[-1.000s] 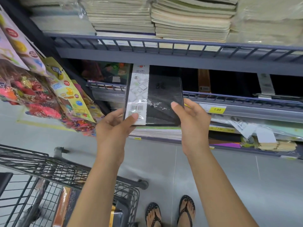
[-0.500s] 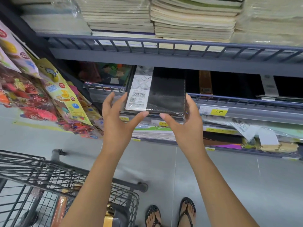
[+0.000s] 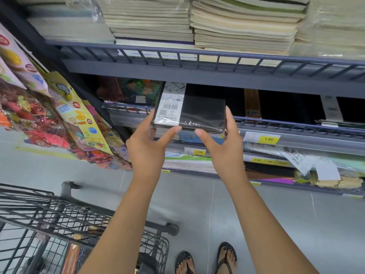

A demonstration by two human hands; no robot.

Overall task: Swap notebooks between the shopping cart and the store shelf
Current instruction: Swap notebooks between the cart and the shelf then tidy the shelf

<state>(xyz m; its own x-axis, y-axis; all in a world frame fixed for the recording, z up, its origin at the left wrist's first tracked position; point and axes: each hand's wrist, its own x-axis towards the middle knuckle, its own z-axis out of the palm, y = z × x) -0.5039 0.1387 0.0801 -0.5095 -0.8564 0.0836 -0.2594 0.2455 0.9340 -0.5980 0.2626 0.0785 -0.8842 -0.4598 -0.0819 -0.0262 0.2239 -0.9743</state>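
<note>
head view, the only one you get:
where it is: black notebook (image 3: 199, 113) is at the front of the middle shelf (image 3: 296, 126), with its near edge about over the rail. Can't tell if it's resting on the shelf or only carried by the hands.
left hand (image 3: 146, 147): pretty much open, fingers running straight up the notebook's left edge and thumb tip on the near edge. It's bracing the corner, not wrapped round it.
right hand (image 3: 223, 151): mirror image, with straight fingers along the right edge and the thumb reaching in to the near edge. So the book is squeezed between two flat hands.
which way it points: cover up and lying close to flat. I'd say the long axis runs away from the person into the shelf, short end toward them. The white barcode strip is along the left side.
how it'll handle: looks light and stiff, a hard-ish cover that won't flop. The shrink wrap is shiny, so probably slippery. I'd keep pressure on the side edges near the corners, not the flat film.
cart: shopping cart (image 3: 59, 214) sits low on the left, well apart from the notebook.
</note>
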